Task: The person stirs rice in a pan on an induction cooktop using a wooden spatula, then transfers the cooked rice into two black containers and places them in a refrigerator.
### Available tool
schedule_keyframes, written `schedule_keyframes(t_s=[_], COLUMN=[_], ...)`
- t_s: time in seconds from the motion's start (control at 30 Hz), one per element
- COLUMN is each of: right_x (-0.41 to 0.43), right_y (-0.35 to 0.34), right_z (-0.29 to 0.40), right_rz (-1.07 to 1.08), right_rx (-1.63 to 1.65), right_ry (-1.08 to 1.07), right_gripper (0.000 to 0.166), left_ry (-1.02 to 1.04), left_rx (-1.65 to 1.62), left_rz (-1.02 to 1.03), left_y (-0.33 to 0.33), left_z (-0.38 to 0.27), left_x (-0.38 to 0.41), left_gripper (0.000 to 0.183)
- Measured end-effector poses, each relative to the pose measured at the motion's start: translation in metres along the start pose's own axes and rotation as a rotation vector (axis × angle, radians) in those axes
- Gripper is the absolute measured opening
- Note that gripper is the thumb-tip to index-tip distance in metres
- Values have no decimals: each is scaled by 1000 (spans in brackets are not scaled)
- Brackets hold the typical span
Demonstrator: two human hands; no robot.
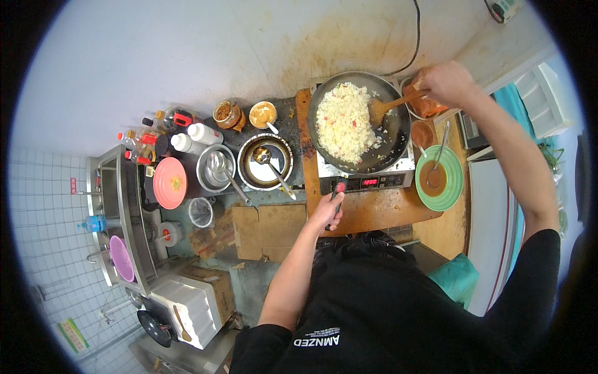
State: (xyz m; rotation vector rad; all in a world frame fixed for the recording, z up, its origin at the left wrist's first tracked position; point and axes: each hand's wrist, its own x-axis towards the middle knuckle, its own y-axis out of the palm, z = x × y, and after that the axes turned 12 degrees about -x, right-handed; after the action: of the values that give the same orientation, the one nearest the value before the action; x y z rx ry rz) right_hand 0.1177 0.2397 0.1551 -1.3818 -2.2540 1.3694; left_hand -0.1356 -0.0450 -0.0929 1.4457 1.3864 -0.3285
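My left hand [327, 213] grips the black and red handle of a frying pan [405, 135] that sits on an induction cooker [392, 181] with a lit red display. Rice [343, 117] mixed with small red bits is heaped in the left part of the pan. My right hand [448, 85], at the upper right, is closed around the handle of a wooden spatula [379, 112]; its blade rests in the pan at the rice's right edge. Right of the cooker, a green bowl [455, 184] contains brown sauce and a metal spoon.
Left of the cooker stand a dark-rimmed bowl [243, 175] with a ladle, a metal bowl [202, 180] with another ladle, a pink plate [163, 187], sauce jars and several bottles. A container of orange-red food [420, 103] sits behind my right hand. A sink [112, 187] is farther left.
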Motion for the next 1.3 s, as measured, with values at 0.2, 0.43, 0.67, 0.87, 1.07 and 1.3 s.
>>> schedule_keyframes(t_s=[0.2,0.43,0.67,0.87,1.07,1.3], right_x=[-12,-17,-26,-19,-39,-78], right_y=[-14,-18,10,20,21,168], right_z=[-23,-11,9,14,-27,79], right_rz=[170,330,224,162,709,886], right_rx=[-192,18,72,-59,482,1637], right_ry=[43,-40,3,-10,55,322], right_gripper=[16,20,18,18,29,29], left_ry=[2,9,-13,-1,-1,-13], left_rx=[-19,-1,-33,-5,-13,26], left_rz=[-37,-22,-16,-18,-30,-12], left_y=[2,0,2,6,4,2], left_z=[2,4,5,-4,2,1], left_x=[4,7,2,-3,-2,4], left_gripper=[33,34,34,33,33,35])
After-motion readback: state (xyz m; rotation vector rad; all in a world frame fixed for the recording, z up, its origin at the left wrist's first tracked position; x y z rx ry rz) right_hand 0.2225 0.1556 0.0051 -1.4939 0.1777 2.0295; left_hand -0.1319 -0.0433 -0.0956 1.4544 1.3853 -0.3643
